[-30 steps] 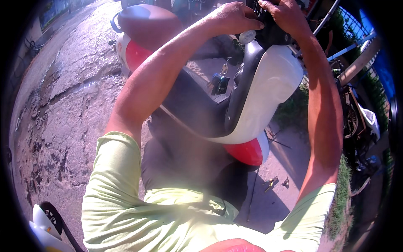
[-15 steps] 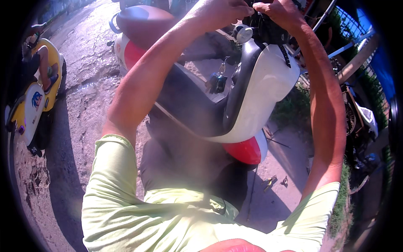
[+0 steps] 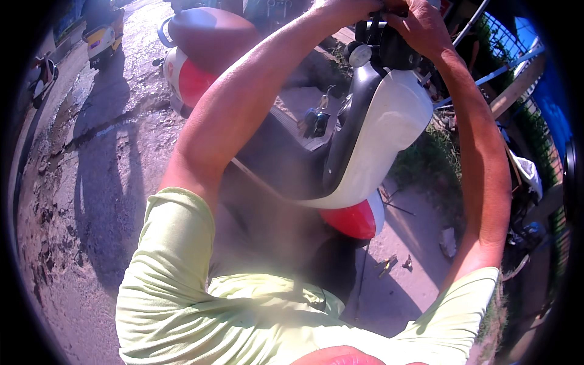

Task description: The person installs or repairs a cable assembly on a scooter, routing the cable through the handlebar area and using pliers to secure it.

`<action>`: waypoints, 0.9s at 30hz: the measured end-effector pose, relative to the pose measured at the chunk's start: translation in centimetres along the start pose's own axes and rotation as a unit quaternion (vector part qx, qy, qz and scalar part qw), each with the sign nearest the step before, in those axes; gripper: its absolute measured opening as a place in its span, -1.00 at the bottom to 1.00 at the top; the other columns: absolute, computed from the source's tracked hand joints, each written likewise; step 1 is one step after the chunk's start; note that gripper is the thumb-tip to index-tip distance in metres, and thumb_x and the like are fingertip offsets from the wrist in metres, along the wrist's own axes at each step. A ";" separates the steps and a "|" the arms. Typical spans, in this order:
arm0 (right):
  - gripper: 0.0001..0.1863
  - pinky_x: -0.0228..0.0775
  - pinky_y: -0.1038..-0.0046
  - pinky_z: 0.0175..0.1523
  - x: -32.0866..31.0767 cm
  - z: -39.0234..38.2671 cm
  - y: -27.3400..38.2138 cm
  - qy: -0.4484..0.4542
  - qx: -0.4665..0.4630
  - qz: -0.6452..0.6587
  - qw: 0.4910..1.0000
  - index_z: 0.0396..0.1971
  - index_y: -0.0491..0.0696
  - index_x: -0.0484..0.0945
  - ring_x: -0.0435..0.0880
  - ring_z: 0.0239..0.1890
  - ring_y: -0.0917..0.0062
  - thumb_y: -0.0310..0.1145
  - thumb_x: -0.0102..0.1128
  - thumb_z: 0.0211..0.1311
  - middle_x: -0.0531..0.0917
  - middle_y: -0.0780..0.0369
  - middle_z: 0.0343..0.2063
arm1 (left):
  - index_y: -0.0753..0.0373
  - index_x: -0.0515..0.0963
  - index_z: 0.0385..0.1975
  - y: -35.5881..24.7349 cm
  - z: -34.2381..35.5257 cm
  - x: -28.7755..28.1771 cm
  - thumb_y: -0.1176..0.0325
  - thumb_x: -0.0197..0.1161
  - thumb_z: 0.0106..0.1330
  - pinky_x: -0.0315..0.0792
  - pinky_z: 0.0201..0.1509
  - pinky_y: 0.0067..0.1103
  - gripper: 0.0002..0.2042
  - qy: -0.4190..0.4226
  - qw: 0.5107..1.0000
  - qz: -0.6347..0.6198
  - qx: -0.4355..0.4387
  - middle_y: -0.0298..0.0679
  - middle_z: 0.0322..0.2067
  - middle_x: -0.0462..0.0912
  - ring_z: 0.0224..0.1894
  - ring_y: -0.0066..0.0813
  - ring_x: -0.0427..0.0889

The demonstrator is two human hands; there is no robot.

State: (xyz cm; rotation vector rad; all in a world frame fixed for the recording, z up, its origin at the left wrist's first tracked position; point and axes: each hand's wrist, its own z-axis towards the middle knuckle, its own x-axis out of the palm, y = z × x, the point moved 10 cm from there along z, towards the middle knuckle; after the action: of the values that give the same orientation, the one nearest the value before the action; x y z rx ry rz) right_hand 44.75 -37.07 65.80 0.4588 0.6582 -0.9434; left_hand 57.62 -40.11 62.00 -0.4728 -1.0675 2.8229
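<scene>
Both hands are at the top edge, over the handlebar area of a white, black and red scooter (image 3: 389, 121). My left hand (image 3: 348, 8) is partly cut off by the frame; its fingers are bent and drawn together. My right hand (image 3: 422, 25) faces it, thumb and fingers closed close to the left fingertips. Whatever they pinch is too small or out of frame. Just below them are the black handlebar housing (image 3: 395, 52) and a round silver part (image 3: 359, 56). A bunch of keys (image 3: 317, 121) hangs by the scooter's inner front panel.
The scooter's brown seat (image 3: 210, 33) lies beyond my left forearm. Several small metal tools or parts (image 3: 386, 266) rest on the ground at right. A yellow and white vehicle (image 3: 102, 42) is on the rough road (image 3: 103, 182) at far left. Grass and a fence line the right.
The yellow vehicle with its rider has moved away up the road. Both my hands have shifted slightly up and right, staying close together.
</scene>
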 end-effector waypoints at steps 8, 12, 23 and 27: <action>-0.62 0.57 0.29 -0.23 -0.1 -0.4 5.9 -0.032 0.165 0.044 0.985 -0.19 -0.12 0.70 0.73 -0.26 0.38 -0.06 0.22 0.39 0.73 0.12 -0.29 | 0.30 0.74 -0.17 2.1 2.0 -0.2 0.39 0.36 0.31 0.65 -0.32 -0.54 -0.83 -0.069 0.995 -0.010 0.067 -0.17 -0.31 0.77 -0.37 -0.49 0.74; -0.71 0.58 0.31 -0.27 -0.3 1.0 2.0 -0.023 0.078 -0.059 0.995 -0.12 -0.04 0.74 0.76 -0.31 0.45 -0.15 0.26 0.35 0.77 0.13 -0.27 | 0.27 0.73 -0.10 1.0 1.6 0.9 0.42 0.32 0.34 0.65 -0.33 -0.56 -0.81 0.000 1.000 -0.010 0.007 -0.18 -0.22 0.75 -0.36 -0.49 0.72; -0.50 0.49 0.28 0.12 1.7 0.4 -1.9 0.072 0.001 0.199 0.977 0.07 -0.13 0.61 0.64 0.05 0.41 -0.07 0.32 0.30 0.67 0.12 -0.03 | 0.09 0.67 0.11 1.6 0.9 1.8 0.46 0.11 0.45 0.57 -0.44 -0.53 -0.68 0.005 0.989 0.142 0.042 -0.25 -0.37 0.75 -0.48 -0.50 0.69; -0.24 0.42 0.30 0.23 0.9 0.5 -1.3 0.147 0.031 0.179 0.972 0.24 -0.20 0.43 0.55 0.19 0.38 0.09 0.38 0.28 0.56 0.10 0.13 | 0.17 0.69 -0.02 4.0 2.6 2.8 0.42 0.18 0.41 0.59 -0.41 -0.50 -0.77 0.062 0.986 0.126 0.095 -0.21 -0.41 0.75 -0.45 -0.48 0.71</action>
State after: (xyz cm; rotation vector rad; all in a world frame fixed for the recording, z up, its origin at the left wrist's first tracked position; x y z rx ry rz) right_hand 44.19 -38.58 65.43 0.7565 0.7829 -0.5574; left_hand 54.29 -44.29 60.49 -0.8031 -0.7533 3.0216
